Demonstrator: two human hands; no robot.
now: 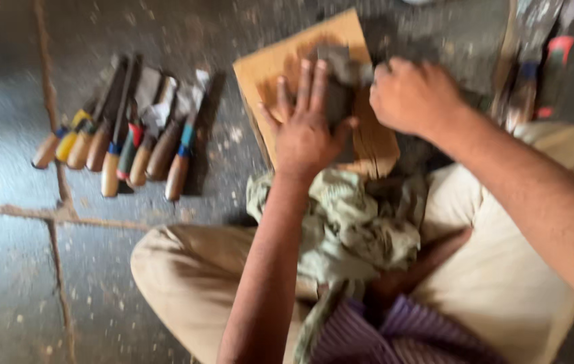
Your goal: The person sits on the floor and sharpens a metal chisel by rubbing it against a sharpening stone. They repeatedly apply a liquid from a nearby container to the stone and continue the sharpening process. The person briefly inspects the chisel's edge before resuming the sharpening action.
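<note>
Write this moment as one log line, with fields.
left hand: flat on wooden board | right hand: fisted on dark block | chisels: on floor

Dark block (338,84) flat on wooden board (280,64)

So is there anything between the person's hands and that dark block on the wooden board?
Nothing visible. The left hand lies flat with its fingers against the dark block, and the right hand, closed in a fist, is at the block's other side. The block sits on the wooden board. The picture is blurred, so the exact grip is unclear.
</note>
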